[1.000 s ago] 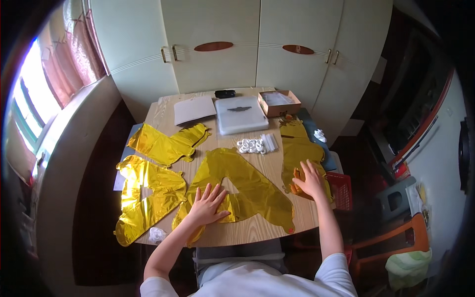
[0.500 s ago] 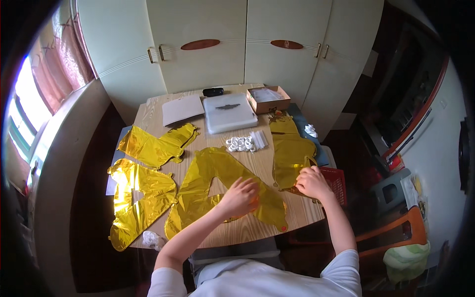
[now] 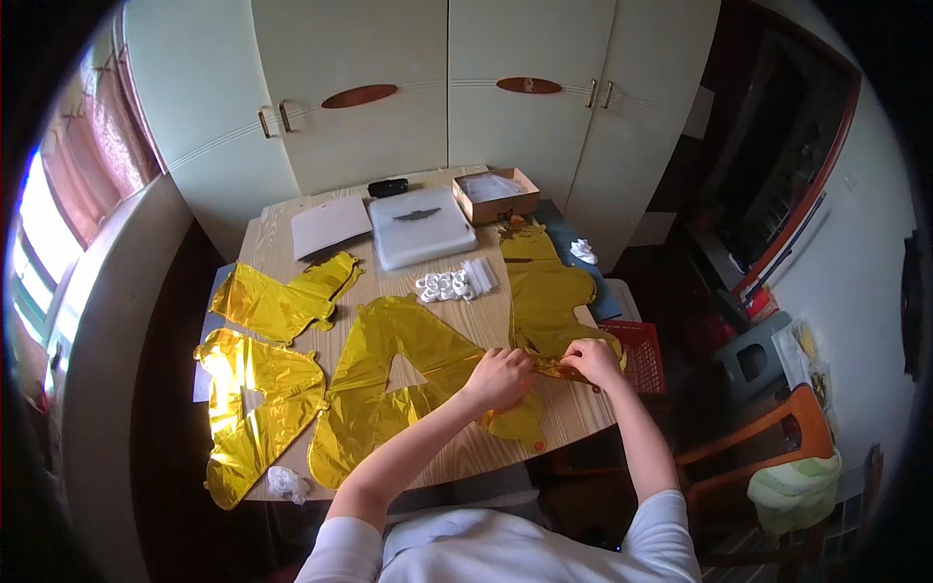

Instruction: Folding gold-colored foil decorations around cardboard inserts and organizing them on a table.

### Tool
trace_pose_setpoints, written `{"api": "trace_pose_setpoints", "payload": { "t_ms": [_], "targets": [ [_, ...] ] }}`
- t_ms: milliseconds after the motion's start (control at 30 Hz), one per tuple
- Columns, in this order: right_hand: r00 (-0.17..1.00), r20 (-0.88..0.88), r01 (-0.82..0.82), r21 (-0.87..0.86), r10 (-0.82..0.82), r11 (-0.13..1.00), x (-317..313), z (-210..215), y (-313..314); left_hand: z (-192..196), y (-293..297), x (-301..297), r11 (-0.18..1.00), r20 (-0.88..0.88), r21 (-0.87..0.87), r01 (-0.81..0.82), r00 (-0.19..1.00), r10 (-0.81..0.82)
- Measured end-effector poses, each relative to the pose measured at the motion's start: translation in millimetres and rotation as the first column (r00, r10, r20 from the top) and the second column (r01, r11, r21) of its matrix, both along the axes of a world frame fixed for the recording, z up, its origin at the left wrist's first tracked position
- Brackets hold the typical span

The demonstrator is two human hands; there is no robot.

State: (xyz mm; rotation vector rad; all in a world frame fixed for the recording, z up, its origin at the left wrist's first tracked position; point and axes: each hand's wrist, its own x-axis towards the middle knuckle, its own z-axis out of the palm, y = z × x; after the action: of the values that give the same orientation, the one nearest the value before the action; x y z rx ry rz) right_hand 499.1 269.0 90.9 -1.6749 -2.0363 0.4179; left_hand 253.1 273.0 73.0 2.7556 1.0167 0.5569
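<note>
At the right of the table lies a flat gold foil balloon (image 3: 552, 299), its near edge lifted and bunched between my hands. My right hand (image 3: 595, 363) pinches that edge with its fingertips. Beside it, my left hand (image 3: 502, 377) is curled, its fingertips on the near left corner of the same foil; the exact grip is partly hidden. Under my left hand and forearm spreads a large A-shaped gold foil balloon (image 3: 379, 335) with a triangular opening. Two more gold foil pieces lie further left, one with a small opening (image 3: 238, 442) and one behind it (image 3: 277, 296).
Behind the foil are white ribbon rolls (image 3: 445, 285), clear tubes (image 3: 479, 276), a clear plastic case (image 3: 420, 233), a grey-white board (image 3: 330, 229), a black object (image 3: 388, 188) and a cardboard box (image 3: 496, 198). A red basket (image 3: 643, 358) and wooden chair (image 3: 777, 428) stand at right.
My left hand has moved right to the near corner of the right-hand balloon. My right hand has come slightly left and stays on the balloon's edge. The view has shifted a little.
</note>
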Motion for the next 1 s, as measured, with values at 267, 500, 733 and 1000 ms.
{"api": "trace_pose_setpoints", "payload": {
  "t_ms": [267,500,733,1000],
  "targets": [
    [0.977,-0.175,0.093,-0.183,-0.126,0.979,-1.0,10.5,9.4,-4.3,-1.3,0.1,0.997,0.025,0.070,-0.014,1.000,0.012],
    [0.806,-0.548,0.158,-0.167,-0.225,0.973,36.6,-38.8,46.8,-1.4,4.7,7.8,0.989,0.014,0.148,0.020,1.000,-0.022],
    [0.949,-0.247,0.257,0.248,-0.195,0.934,36.6,-5.9,65.1,6.0,72.5,49.0,0.997,-0.322,0.063,-0.048,0.944,0.066],
    [0.940,-0.192,0.338,0.385,-0.283,0.859,38.7,27.8,95.5,-6.4,103.2,64.9,0.987,-0.455,-0.106,-0.123,0.889,0.062]
  ]
}}
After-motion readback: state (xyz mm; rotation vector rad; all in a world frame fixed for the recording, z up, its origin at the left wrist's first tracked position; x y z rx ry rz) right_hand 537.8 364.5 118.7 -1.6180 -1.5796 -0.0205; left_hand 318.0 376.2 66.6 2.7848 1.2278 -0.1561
